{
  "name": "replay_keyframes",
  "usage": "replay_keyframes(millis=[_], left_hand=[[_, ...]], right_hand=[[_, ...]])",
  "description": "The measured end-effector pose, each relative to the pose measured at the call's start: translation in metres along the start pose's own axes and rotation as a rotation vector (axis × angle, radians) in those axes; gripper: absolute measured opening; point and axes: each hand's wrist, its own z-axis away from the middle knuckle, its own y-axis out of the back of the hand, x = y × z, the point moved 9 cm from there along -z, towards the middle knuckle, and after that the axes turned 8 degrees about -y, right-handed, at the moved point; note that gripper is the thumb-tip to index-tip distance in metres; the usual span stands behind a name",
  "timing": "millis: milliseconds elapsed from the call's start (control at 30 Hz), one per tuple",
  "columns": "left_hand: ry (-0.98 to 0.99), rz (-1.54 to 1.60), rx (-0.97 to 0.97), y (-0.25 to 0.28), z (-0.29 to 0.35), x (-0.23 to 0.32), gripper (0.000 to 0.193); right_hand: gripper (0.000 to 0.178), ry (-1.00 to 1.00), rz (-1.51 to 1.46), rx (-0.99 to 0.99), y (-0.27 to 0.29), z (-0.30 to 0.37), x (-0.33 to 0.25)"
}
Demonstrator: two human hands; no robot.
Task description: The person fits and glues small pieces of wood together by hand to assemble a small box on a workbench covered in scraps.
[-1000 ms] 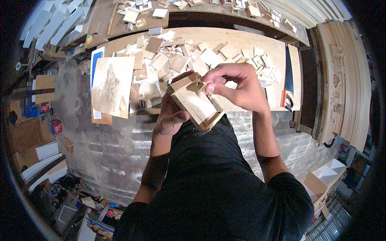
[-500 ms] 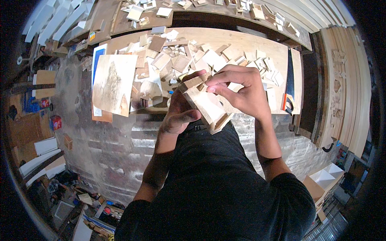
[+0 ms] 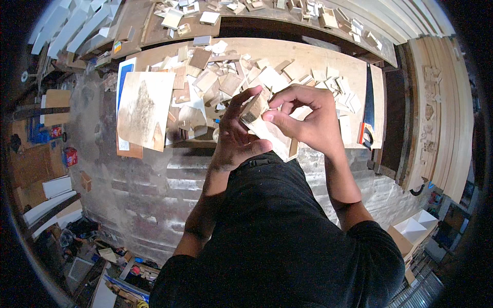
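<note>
A small open wooden box (image 3: pixel 280 139) is held up in front of my body, above the near edge of the workbench, tilted with its far end wall raised. My left hand (image 3: pixel 237 136) grips it from the left, the index finger at the far end and the thumb low along the near left side. My right hand (image 3: pixel 310 115) pinches at the box's far end wall with thumb and index finger. Whether a small piece sits between those fingertips I cannot make out.
Loose wood pieces (image 3: pixel 221 77) cover much of the workbench (image 3: pixel 328 56). A flat wooden board (image 3: pixel 146 108) lies at its left, a handsaw (image 3: pixel 368 110) at its right. Small wooden boxes (image 3: pixel 209 18) stand on the table behind. Long planks (image 3: pixel 447 113) are stacked at the right.
The wooden box has turned and tilted, so its far end wall shows more. My left thumb has shifted right along it, while my right hand keeps its pinch near the far end.
</note>
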Motion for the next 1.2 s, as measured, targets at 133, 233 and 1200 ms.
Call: replay_keyframes(millis=[133, 233, 1200], left_hand=[[0.002, 0.016, 0.002, -0.001, -0.002, 0.000, 0.101], [-0.023, 0.021, 0.006, 0.001, -0.003, -0.002, 0.102], [0.036, 0.326, 0.046, -0.024, -0.004, -0.030, 0.106]], right_hand=[[0.015, -0.016, 0.000, -0.005, -0.001, -0.004, 0.006], [0.015, -0.020, -0.015, -0.006, -0.001, -0.005, 0.007], [0.016, -0.069, -0.128, 0.189, 0.057, 0.002, 0.035]])
